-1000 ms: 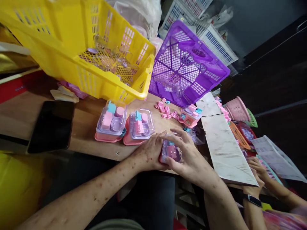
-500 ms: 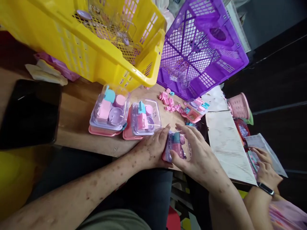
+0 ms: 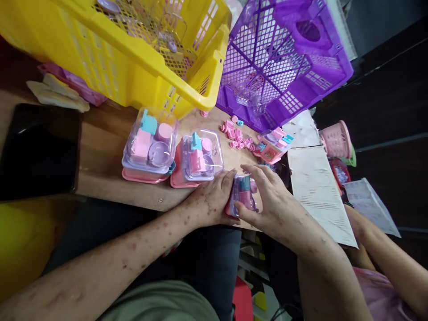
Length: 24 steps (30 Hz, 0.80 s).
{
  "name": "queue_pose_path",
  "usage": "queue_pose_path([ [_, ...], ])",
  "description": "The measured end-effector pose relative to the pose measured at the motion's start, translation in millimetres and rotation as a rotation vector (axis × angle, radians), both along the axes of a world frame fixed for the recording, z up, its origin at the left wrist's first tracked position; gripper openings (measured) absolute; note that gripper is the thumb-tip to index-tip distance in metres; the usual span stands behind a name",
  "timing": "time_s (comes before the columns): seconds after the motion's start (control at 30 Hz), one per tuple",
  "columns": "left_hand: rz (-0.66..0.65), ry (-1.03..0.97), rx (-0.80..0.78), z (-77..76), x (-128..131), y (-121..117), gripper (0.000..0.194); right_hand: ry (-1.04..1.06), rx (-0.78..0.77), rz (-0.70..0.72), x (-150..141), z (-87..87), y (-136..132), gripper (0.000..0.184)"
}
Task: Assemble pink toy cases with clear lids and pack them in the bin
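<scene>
A small toy kitchen set (image 3: pixel 245 194) with pink, teal and lilac pieces sits at the table's near edge between my hands. My left hand (image 3: pixel 214 200) is closed against its left side, with the thumb low near the front. From the right, my right hand (image 3: pixel 272 196) curves over the clear cover, fingers at the far side and thumb at the near side. Part of the set is hidden under the fingers. To the left stand two similar toy sets, one with a clear domed cover (image 3: pixel 157 147) and another beside it (image 3: pixel 200 156).
A yellow crate (image 3: pixel 140 58) and a tilted purple crate (image 3: pixel 294 84) stand behind. Small pink parts (image 3: pixel 236 133) lie near another toy set (image 3: pixel 272 145). A black tablet-like slab (image 3: pixel 40 151) is at left. Cardboard (image 3: pixel 317 191) and a co-worker's arm (image 3: pixel 384 240) are at right.
My hands keep nearly the same hold on the toy set. The whole view has shifted slightly. The co-worker's hands, earlier visible at right, are now out of sight, with an arm showing instead.
</scene>
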<state>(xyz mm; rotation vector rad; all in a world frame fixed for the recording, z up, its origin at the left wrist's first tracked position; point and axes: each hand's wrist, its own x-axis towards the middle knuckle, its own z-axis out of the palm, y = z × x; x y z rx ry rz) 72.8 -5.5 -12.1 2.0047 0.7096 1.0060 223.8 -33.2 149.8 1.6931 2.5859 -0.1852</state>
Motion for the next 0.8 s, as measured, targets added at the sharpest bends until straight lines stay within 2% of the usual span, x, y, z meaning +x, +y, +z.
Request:
queue_pose_path([
  [0.2, 0.017, 0.043, -0.005, -0.3, 0.0, -2.1, 0.136, 0.056, 0.02, -0.065, 0.4, -7.8, -7.6, 0.07],
  [0.33, 0.017, 0.064, 0.001, 2.7, -1.7, -2.5, 0.136, 0.09, -0.03, -0.102, -2.8, -0.7, -8.7, 0.066],
  [0.43, 0.016, 0.054, 0.029, 4.0, -2.9, -1.5, 0.135, 0.114, -0.103, -0.188, -11.3, 4.8, -2.4, 0.05],
  [0.5, 0.0, 0.038, 0.048, 2.9, -3.3, -0.5, 0.135, 0.108, -0.074, -0.291, -17.7, 2.4, 2.4, 0.042],
  [0.6, -0.012, 0.027, 0.051, -0.6, -2.8, 0.5, 0.137, 0.038, 0.033, -0.351, -22.9, -7.9, 6.6, 0.046],
  [0.8, -0.002, 0.018, 0.047, -4.4, -0.5, 0.2, 0.139, -0.071, 0.045, -0.309, -17.7, -17.2, 9.8, 0.055],
])
